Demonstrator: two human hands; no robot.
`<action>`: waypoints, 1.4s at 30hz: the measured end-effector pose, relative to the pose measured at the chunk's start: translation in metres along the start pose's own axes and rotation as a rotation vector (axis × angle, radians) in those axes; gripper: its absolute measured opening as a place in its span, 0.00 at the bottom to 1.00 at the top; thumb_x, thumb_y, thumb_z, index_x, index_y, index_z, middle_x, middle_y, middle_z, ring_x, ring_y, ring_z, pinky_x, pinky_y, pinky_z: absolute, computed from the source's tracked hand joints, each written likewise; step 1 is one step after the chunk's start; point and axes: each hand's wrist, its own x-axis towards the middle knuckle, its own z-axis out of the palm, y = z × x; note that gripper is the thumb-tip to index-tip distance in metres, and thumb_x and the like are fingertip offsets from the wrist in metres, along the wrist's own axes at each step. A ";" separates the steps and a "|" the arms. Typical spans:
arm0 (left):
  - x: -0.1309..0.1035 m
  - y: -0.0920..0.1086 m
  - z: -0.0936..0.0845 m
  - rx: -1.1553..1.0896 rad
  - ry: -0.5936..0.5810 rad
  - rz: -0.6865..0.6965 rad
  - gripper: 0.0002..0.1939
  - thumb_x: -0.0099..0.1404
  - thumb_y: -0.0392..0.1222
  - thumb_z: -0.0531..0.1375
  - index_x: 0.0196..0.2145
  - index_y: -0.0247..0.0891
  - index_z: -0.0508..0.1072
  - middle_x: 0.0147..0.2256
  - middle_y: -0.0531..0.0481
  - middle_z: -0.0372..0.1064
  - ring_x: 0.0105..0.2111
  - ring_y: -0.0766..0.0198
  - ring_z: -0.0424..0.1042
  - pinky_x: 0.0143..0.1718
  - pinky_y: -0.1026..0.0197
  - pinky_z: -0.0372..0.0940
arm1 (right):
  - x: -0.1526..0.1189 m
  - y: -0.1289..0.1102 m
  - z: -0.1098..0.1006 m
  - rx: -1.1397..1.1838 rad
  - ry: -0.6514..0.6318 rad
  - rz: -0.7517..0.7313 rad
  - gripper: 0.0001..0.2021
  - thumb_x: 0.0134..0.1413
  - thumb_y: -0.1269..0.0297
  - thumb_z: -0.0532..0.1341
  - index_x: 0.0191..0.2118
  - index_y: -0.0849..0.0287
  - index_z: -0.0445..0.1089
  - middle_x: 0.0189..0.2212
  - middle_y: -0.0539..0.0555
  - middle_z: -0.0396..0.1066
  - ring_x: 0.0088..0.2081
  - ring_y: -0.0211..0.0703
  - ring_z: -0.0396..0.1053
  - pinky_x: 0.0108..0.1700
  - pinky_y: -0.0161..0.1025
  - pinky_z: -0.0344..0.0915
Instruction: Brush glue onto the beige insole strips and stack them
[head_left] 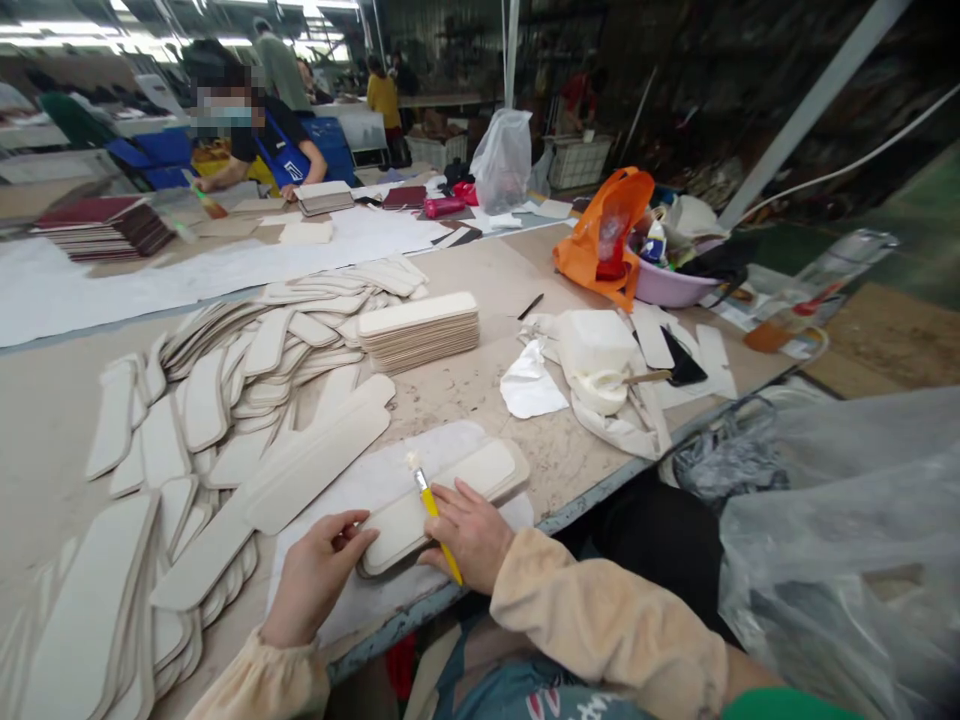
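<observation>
In front of me a small stack of cream rounded panels (487,468) lies on a white sheet (322,605) near the table edge. My left hand (319,570) is closed at the left end of the top panel (394,530), thumb and fingertips at its rim. My right hand (474,530) grips a brush (426,490) with a yellow handle, its pale bristles pointing up and away from me. The fingers of that hand also rest on the top panel. Whether the left fingertips lift the panel cannot be seen.
Loose cream panels (217,400) spread over the left side, with a neat stack (420,330) behind. Right of it are a white tub (598,340), crumpled paper (532,382), an orange bag (604,235) and a lilac basin (675,288). A masked co-worker (262,135) sits opposite.
</observation>
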 end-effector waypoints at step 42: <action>0.017 0.064 -0.010 -0.307 -0.355 0.327 0.17 0.57 0.53 0.60 0.37 0.37 0.76 0.35 0.48 0.75 0.35 0.59 0.72 0.38 0.61 0.65 | 0.062 0.042 -0.126 0.866 0.359 0.448 0.21 0.45 0.59 0.68 0.38 0.52 0.54 0.42 0.51 0.72 0.27 0.33 0.65 0.32 0.35 0.65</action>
